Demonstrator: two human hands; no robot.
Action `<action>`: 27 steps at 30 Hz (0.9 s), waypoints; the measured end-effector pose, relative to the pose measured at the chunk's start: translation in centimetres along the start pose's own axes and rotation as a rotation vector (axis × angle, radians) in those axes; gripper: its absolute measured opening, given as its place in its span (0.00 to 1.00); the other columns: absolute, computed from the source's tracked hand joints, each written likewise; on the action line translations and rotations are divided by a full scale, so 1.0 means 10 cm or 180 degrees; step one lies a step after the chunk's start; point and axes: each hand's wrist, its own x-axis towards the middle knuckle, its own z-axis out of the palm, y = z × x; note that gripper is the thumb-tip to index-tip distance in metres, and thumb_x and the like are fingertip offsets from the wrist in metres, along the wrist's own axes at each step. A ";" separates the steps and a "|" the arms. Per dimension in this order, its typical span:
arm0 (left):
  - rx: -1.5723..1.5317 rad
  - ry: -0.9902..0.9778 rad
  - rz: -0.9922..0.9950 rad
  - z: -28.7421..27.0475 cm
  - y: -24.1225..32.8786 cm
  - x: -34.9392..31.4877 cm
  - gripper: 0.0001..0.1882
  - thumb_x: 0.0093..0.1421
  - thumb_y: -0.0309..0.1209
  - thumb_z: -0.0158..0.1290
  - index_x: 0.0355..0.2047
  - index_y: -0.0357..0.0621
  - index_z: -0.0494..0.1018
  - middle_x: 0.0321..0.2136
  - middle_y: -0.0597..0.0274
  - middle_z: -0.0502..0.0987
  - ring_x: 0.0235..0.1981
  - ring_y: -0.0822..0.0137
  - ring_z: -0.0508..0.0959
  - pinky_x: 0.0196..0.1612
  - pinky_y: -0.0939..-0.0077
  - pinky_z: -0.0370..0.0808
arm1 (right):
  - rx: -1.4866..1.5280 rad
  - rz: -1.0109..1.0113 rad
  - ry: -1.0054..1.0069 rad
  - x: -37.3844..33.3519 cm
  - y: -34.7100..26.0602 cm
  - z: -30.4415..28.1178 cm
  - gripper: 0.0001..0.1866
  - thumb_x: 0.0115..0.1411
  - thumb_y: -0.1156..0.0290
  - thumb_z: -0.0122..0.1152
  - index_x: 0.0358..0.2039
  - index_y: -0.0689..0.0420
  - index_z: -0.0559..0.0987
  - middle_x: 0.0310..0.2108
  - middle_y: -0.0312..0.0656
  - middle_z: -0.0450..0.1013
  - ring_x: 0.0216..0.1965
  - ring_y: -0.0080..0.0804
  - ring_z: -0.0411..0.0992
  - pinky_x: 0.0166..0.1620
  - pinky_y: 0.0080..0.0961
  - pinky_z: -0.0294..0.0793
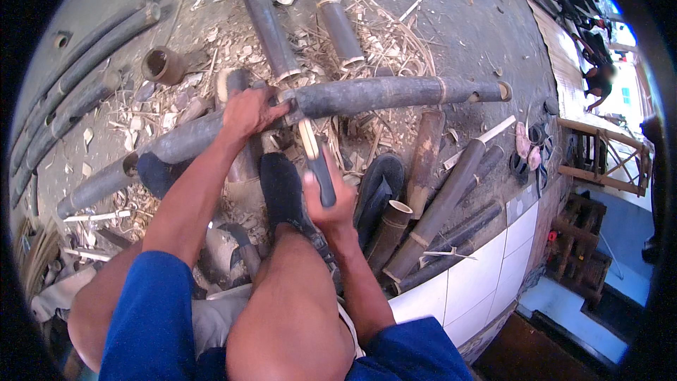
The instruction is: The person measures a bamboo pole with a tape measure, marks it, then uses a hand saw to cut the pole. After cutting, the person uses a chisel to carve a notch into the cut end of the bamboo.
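Note:
A long dark bamboo pole [395, 93] lies crosswise ahead of me, with a cut opening near its middle. My left hand [248, 111] is closed over the pole just left of this opening. My right hand [334, 196] grips a short stick [322, 175], dark at the lower end and pale at the upper end; its exact kind is unclear. The stick's pale tip is just below the opening; whether it touches the pole I cannot tell. My foot in a dark covering [281, 187] is between my hands, below the pole.
Wood chips [211, 49] litter the floor around the pole. Two bamboo lengths [262, 17] lie beyond it, several more [451, 201] at right and left. A bamboo cup-like piece [161, 65] stands far left. White tiles [479, 268] edge the right; a person [599, 81] is farther off.

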 end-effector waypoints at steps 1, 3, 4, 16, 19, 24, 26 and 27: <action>0.0029 -0.0101 -0.0050 -0.02 0.00 0.00 0.37 0.59 0.65 0.54 0.52 0.46 0.81 0.39 0.45 0.84 0.45 0.46 0.83 0.55 0.50 0.71 | -0.0016 0.0173 -0.0030 0.01 -0.01 0.00 0.31 0.64 0.66 0.63 0.65 0.64 0.70 0.31 0.53 0.79 0.27 0.42 0.82 0.32 0.34 0.79; 0.0009 -0.0121 -0.0001 -0.04 0.00 0.01 0.37 0.59 0.65 0.53 0.51 0.46 0.81 0.39 0.46 0.85 0.44 0.46 0.83 0.56 0.50 0.71 | -0.0216 0.0098 -0.0097 -0.07 -0.07 -0.06 0.31 0.64 0.65 0.63 0.65 0.65 0.70 0.32 0.54 0.80 0.28 0.42 0.82 0.32 0.34 0.80; -0.0041 -0.0017 0.0064 -0.03 0.00 0.03 0.36 0.59 0.65 0.53 0.50 0.46 0.81 0.38 0.46 0.85 0.44 0.46 0.84 0.56 0.50 0.71 | -0.0350 -0.0035 -0.0080 -0.19 -0.13 -0.15 0.31 0.64 0.65 0.63 0.64 0.65 0.70 0.33 0.55 0.80 0.29 0.42 0.83 0.33 0.34 0.80; -0.0028 0.0033 0.0180 0.03 -0.06 0.01 0.34 0.59 0.66 0.54 0.41 0.46 0.83 0.32 0.47 0.84 0.43 0.49 0.84 0.53 0.51 0.68 | -0.0195 0.0092 0.0068 -0.17 0.10 -0.02 0.30 0.67 0.61 0.58 0.64 0.67 0.70 0.26 0.49 0.77 0.21 0.37 0.77 0.28 0.34 0.77; -0.0054 0.0125 0.0165 0.02 -0.06 -0.02 0.34 0.60 0.65 0.53 0.42 0.45 0.82 0.34 0.46 0.84 0.43 0.50 0.84 0.54 0.50 0.68 | -0.0274 -0.0207 0.0007 -0.72 -0.15 -0.33 0.31 0.68 0.59 0.56 0.65 0.67 0.70 0.42 0.55 0.81 0.31 0.43 0.82 0.34 0.35 0.81; 0.0078 0.0109 0.0231 0.06 -0.02 0.00 0.34 0.61 0.65 0.52 0.44 0.45 0.81 0.33 0.47 0.84 0.42 0.50 0.84 0.55 0.52 0.68 | -0.0248 -0.0143 0.0076 -0.56 -0.08 -0.27 0.31 0.65 0.62 0.59 0.64 0.67 0.71 0.44 0.58 0.79 0.35 0.44 0.83 0.37 0.36 0.81; 0.0109 0.0099 0.0161 0.06 -0.03 0.02 0.35 0.60 0.66 0.52 0.46 0.46 0.81 0.34 0.49 0.85 0.42 0.50 0.84 0.54 0.52 0.70 | -0.0257 0.0100 0.0017 -0.31 0.08 -0.12 0.31 0.62 0.64 0.63 0.63 0.66 0.72 0.29 0.54 0.79 0.25 0.44 0.79 0.31 0.37 0.79; 0.0134 0.0102 0.0164 0.06 -0.04 0.03 0.35 0.60 0.66 0.52 0.46 0.47 0.81 0.34 0.49 0.85 0.42 0.50 0.84 0.53 0.52 0.70 | -0.0297 0.0135 0.0007 -0.27 0.11 -0.09 0.30 0.62 0.65 0.63 0.62 0.66 0.73 0.28 0.54 0.78 0.24 0.43 0.79 0.31 0.35 0.78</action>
